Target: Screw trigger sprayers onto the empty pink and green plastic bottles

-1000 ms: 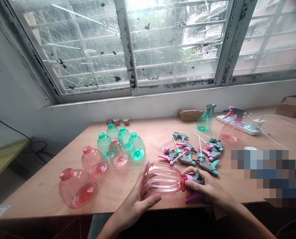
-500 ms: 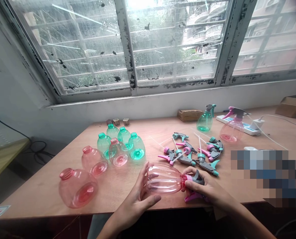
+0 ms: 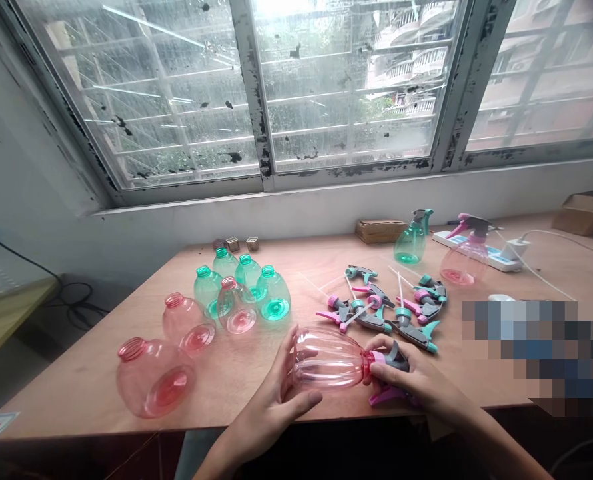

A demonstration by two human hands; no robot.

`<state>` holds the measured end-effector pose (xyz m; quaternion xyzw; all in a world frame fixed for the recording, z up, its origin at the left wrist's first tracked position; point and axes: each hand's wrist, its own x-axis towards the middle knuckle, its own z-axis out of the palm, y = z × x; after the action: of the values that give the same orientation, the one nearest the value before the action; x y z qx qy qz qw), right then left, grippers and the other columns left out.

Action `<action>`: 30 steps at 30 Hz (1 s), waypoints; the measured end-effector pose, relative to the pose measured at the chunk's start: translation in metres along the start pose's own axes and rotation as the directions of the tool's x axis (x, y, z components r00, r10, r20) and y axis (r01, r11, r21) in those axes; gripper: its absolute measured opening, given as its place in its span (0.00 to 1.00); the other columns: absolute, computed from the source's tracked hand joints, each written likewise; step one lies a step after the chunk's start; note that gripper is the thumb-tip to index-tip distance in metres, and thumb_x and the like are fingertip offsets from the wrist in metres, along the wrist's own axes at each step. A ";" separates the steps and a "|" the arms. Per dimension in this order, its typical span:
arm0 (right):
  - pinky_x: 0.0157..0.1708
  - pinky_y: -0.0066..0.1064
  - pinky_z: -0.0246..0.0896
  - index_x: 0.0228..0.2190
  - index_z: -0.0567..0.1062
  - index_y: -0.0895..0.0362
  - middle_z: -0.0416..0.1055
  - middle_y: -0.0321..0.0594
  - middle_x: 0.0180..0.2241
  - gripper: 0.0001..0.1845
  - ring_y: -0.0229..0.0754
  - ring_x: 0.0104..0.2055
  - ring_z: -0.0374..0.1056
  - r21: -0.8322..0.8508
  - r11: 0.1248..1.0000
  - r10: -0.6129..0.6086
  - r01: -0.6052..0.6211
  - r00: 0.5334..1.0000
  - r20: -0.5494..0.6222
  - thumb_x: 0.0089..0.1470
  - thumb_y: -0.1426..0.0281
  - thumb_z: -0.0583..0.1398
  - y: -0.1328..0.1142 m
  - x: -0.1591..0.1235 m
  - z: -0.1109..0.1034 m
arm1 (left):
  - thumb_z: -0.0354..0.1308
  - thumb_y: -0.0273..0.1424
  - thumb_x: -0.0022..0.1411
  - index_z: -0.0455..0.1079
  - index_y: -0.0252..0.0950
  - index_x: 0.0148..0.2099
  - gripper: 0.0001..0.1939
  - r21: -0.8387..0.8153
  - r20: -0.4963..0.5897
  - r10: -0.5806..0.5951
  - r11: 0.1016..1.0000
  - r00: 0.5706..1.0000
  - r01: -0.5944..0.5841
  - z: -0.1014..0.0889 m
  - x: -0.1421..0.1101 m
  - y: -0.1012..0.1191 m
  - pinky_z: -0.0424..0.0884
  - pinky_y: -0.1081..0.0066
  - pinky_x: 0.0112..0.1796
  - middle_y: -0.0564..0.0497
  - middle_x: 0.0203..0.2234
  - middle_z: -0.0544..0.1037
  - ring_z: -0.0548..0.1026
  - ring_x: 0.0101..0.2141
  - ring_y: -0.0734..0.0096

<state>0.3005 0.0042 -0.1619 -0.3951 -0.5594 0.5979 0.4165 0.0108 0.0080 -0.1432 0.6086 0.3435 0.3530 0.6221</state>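
A clear pink plastic bottle (image 3: 329, 360) lies on its side at the near edge of the wooden table (image 3: 296, 267). My left hand (image 3: 276, 407) is wrapped round its base end. My right hand (image 3: 419, 383) grips the grey and pink spray trigger head (image 3: 391, 363) that sits on the bottle's neck. A heap of loose spray heads (image 3: 391, 307), pink and teal, lies just beyond my right hand.
Several open pink bottles (image 3: 154, 377) and teal bottles (image 3: 249, 283) lie at the left of the table. Two finished sprayers, a teal sprayer (image 3: 412, 239) and a pink sprayer (image 3: 466, 253), stand at the back right beside a power strip (image 3: 496, 257). A cardboard box (image 3: 584, 213) sits far right.
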 end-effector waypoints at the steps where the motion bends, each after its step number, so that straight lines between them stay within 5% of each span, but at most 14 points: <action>1: 0.40 0.37 0.73 0.42 0.74 0.57 0.79 0.39 0.33 0.20 0.44 0.37 0.73 0.003 1.000 0.001 -0.001 1.000 0.000 0.60 0.54 0.68 -0.001 0.000 0.000 | 0.68 0.41 0.63 0.36 0.50 0.78 0.53 0.004 0.000 0.000 1.000 1.000 0.000 0.000 0.000 0.001 0.53 0.52 0.69 0.45 0.75 0.48 0.52 0.72 0.49; 30: 0.40 0.36 0.69 0.42 0.75 0.57 0.79 0.39 0.34 0.20 0.45 0.37 0.74 -0.021 1.000 -0.010 0.010 1.000 -0.013 0.60 0.54 0.68 -0.002 -0.001 0.000 | 0.68 0.38 0.65 0.37 0.53 0.77 0.51 -0.020 0.013 0.034 0.999 0.999 -0.033 0.001 0.000 -0.001 0.50 0.54 0.70 0.48 0.76 0.47 0.49 0.73 0.53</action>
<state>0.3010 0.0036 -0.1602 -0.4005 -0.5650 0.5873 0.4188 0.0116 0.0071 -0.1445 0.6104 0.3255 0.3627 0.6244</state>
